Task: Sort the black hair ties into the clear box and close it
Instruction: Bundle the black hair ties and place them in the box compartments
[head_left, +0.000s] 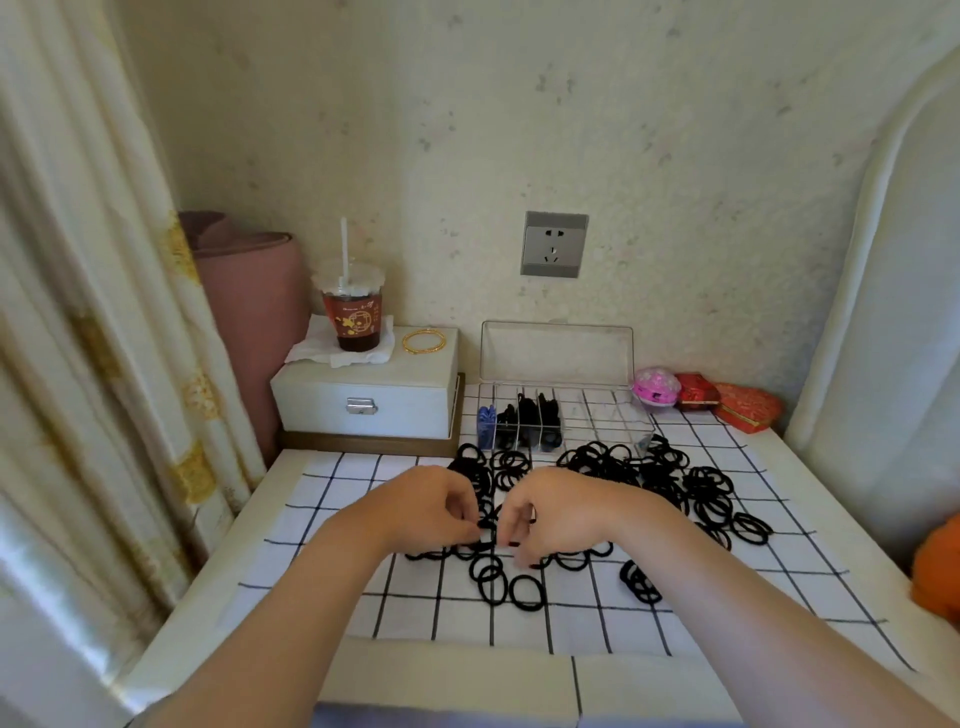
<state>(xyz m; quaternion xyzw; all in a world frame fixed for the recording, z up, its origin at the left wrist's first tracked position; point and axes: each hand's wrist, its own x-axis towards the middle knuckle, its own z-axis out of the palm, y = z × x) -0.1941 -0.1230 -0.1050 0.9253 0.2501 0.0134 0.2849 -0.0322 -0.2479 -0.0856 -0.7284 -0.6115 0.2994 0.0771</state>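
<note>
Many black hair ties (670, 478) lie scattered on the white checked cloth (597, 618). The clear box (558, 415) stands at the back with its lid up against the wall; its left compartments hold black ties, its right ones look bare. My left hand (431, 506) and my right hand (550, 512) meet over the middle of the pile, fingers curled down and pinching black ties between them. A few loose ties (498, 579) lie just in front of my fingers, and a small stack (639, 582) sits to the right.
A white drawer box (363, 400) at the back left carries a drink cup with a straw (353, 306) and gold bangles (423, 341). A pink case (655, 387) and red boxes (737, 405) sit at the back right. Curtain on the left, orange thing (937, 566) at right edge.
</note>
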